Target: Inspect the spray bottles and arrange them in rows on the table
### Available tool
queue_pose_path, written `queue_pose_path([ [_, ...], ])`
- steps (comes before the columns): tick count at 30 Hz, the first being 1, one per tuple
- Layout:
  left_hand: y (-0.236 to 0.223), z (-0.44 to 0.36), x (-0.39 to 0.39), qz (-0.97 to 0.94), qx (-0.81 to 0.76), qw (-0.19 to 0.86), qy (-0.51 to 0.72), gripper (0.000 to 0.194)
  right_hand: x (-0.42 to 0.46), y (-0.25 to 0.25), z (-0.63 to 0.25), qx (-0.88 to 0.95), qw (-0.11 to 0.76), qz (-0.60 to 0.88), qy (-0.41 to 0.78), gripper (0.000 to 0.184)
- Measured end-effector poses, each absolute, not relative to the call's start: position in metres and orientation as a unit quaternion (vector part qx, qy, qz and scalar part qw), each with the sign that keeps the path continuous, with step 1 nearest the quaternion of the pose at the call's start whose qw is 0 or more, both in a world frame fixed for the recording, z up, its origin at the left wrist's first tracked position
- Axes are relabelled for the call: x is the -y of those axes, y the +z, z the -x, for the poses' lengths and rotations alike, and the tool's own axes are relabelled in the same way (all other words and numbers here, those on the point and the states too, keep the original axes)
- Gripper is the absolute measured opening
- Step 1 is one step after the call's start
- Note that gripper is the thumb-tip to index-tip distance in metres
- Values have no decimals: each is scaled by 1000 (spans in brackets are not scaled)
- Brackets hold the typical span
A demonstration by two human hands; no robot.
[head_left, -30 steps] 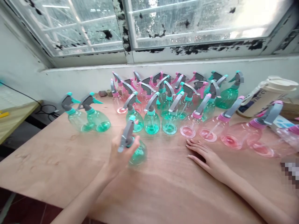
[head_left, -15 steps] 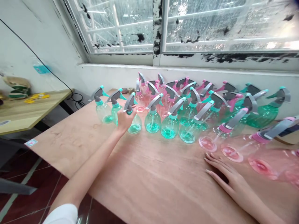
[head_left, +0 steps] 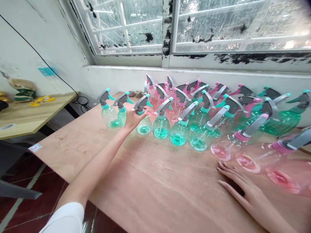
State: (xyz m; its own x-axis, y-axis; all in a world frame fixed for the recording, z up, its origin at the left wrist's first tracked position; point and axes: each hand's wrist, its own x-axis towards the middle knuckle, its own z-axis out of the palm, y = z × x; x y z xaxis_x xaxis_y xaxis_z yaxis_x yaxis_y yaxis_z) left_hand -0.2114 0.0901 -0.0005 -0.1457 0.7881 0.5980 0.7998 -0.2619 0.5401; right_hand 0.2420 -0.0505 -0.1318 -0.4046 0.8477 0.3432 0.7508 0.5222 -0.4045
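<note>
Our left grip [head_left: 133,119] clasps the green bottle [head_left: 144,128] by its neck at eleven o'clock; our right grip [head_left: 253,194] lies open. We judge it light, stiff, slipperier lower down.

The green trigger spray bottle [head_left: 144,127] in the left hand [head_left: 134,118], earlier out in front, has moved into the gap between the teal-collared pair [head_left: 108,114] left of the grip and the row [head_left: 161,127] right of it (the cream-lidded mug, far right, has left view).

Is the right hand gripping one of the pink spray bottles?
No, the right hand lies on the tabletop, in front of the pink spray bottles.
</note>
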Motion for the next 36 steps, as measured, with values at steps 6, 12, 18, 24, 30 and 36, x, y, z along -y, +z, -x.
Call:
queue_pose_path([
  [6,10,215,-87,658,615,-25,-434,21,49,-130,-239,833,262,478,96,43],
  [12,6,214,-45,615,624,-18,-481,39,48,-133,-240,831,268,477,102,45],
  [18,1,195,12,594,615,-5,-519,31,47,-135,-240,834,263,473,112,47],
  [24,-11,147,-16,643,586,-53,-490,36,46,-137,-240,837,265,467,105,46],
  [30,-23,121,-58,647,611,-42,-454,43,45,-135,-240,842,254,465,101,45],
  [36,-23,133,-41,655,634,-16,-412,40,47,-129,-236,838,252,471,112,45],
])
